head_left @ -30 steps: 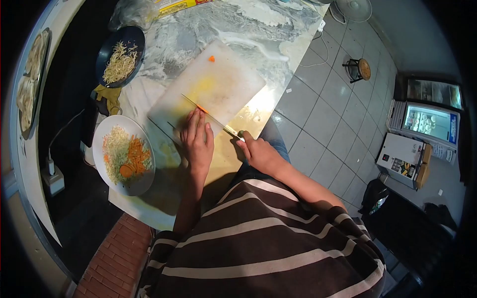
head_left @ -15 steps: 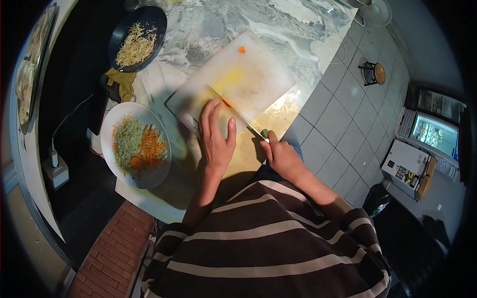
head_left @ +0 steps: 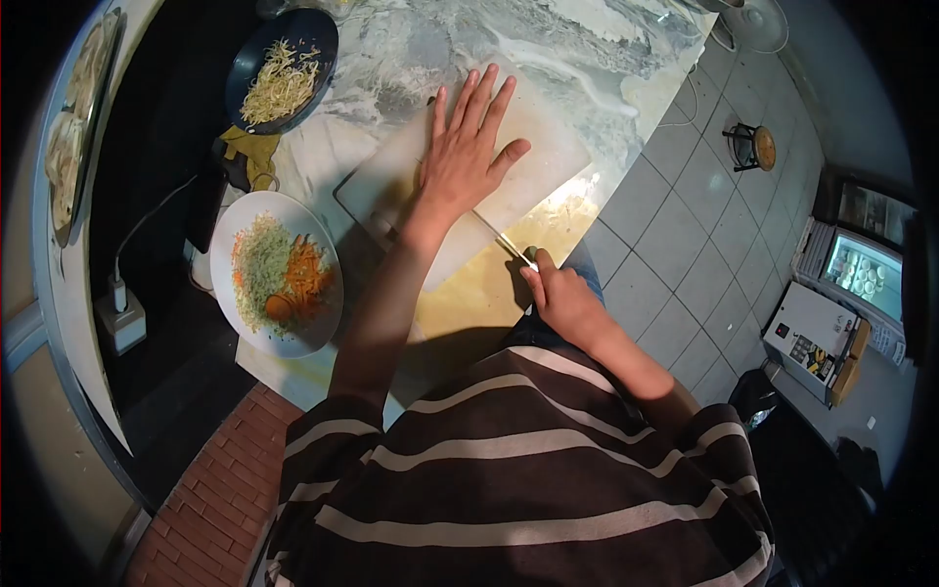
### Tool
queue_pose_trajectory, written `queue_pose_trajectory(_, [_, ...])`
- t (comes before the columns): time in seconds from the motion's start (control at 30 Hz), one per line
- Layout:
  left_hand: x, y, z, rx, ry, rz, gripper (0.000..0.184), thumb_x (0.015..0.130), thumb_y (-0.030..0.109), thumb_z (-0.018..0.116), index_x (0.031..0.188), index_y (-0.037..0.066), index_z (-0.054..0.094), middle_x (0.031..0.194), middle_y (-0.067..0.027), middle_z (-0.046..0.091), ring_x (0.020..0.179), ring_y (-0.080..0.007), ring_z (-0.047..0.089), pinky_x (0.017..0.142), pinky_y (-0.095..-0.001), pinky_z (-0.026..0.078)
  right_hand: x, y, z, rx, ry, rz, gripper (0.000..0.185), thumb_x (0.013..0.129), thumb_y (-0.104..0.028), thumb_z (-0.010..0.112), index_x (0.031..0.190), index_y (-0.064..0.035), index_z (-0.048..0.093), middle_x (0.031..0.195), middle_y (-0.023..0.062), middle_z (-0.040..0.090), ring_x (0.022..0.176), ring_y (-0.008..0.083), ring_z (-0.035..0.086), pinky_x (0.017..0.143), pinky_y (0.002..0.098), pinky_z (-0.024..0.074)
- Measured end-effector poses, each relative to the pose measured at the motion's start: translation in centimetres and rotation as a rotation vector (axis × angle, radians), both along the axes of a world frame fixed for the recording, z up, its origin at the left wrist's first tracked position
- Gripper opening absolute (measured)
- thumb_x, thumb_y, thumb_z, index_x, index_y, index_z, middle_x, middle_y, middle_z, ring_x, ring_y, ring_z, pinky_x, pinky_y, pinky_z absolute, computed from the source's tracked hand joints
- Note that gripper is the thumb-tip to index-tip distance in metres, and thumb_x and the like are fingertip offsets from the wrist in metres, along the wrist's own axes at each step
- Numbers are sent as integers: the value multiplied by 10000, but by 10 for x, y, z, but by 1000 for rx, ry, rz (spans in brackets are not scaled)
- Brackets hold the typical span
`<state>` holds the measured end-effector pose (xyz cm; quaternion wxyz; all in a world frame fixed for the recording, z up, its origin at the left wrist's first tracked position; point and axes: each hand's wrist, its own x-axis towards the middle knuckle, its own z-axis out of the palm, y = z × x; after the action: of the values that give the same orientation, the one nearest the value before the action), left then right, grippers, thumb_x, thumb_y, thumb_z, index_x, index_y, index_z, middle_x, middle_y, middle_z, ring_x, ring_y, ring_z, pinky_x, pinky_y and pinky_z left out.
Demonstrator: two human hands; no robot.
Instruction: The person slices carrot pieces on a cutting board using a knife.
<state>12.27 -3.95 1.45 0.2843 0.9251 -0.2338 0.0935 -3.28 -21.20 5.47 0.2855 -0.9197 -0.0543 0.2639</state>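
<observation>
My left hand (head_left: 468, 152) reaches out over the cutting board (head_left: 538, 161), its fingers spread and nothing visible in its grip. The carrot pieces are not visible; the hand covers part of the board. Closed around the handle of a knife (head_left: 501, 238) is my right hand (head_left: 567, 301), at the board's near right side. The blade runs up and left over the board and disappears under my left hand and wrist. Left of the board, a white plate (head_left: 227, 264) holds chopped pale green pieces and orange carrot shreds.
A dark pan (head_left: 328, 61) of bean sprouts stands at the upper left of the marble-patterned table (head_left: 391, 49). A yellow cloth (head_left: 256, 149) lies below it. On the tiled floor at right are a stool (head_left: 753, 147) and a white box (head_left: 812, 328).
My left hand has moved from beside the carrot piece forward across the board, fingers spreading and covering that area. My right hand keeps hold of the knife. The view has shifted.
</observation>
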Motion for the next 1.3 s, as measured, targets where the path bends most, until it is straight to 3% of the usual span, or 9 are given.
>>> queue_pose_trajectory(0.1, [-4,7,5,-194,-6,65,627,997,480,388,1487,94,327,1545,-119,321,1447,-302,267,1174,-544,91,0,0,-2,-6,-52,7,350,1019,-337,449,1074,8,460,642,263,623,614,459,635,529,535,516])
queue_pose_trajectory(0.27, [-68,33,8,-350,-165,469,346,914,86,548,1243,-12,510,1211,-199,549,1132,-375,509,997,-463,384,-8,4,-11,-91,-145,36,354,1015,-346,453,1067,3,467,610,234,625,570,428,640,484,503,517])
queue_pose_trajectory(0.5, [-138,18,0,-336,46,482,300,904,80,568,1188,-14,557,1202,-183,563,1168,-367,505,1000,-455,393,10,-11,-16,-38,-137,111,371,1006,-366,465,1068,0,476,669,259,638,641,451,647,552,523,525])
queue_pose_trajectory(0.67, [-140,15,-11,-56,-48,444,404,910,135,581,1294,15,547,1342,-121,540,1262,-315,475,1052,-437,367,53,-25,-7,215,161,106,438,1026,-384,391,1017,9,586,894,291,653,952,470,609,839,501,464])
queue_pose_trajectory(1.03, [-141,20,-13,-2,-43,435,417,907,195,603,1285,28,550,1346,-114,533,1270,-306,471,1048,-437,375,17,-33,3,-208,-238,210,379,1016,-347,449,959,21,516,695,261,639,657,489,611,599,553,492])
queue_pose_trajectory(1.13, [-140,20,-13,-47,-66,445,415,895,185,620,1276,37,551,1334,-115,535,1250,-309,480,1039,-429,381,23,-41,-15,29,-268,168,392,1022,-371,444,991,13,512,629,254,604,571,444,619,538,532,490])
queue_pose_trajectory(1.2, [-139,19,-8,-107,-57,468,404,890,178,626,1263,41,555,1307,-112,545,1226,-307,491,1029,-429,386,31,-44,-17,391,104,-13,418,1031,-414,434,982,-10,528,555,144,530,430,258,534,442,413,458])
queue_pose_trajectory(1.23, [-138,19,-4,-162,-44,476,393,884,171,631,1249,44,560,1280,-109,555,1203,-305,502,1019,-428,391,35,-46,-12,393,101,-6,418,1031,-414,434,982,-10,528,555,144,530,430,258,534,442,413,458])
queue_pose_trajectory(1.3, [-132,17,3,-253,-29,505,375,881,165,634,1229,46,568,1250,-104,562,1182,-302,507,1011,-426,395,41,-52,5,603,717,-321,447,1036,-449,415,952,-32,554,554,39,431,418,108,403,418,291,375])
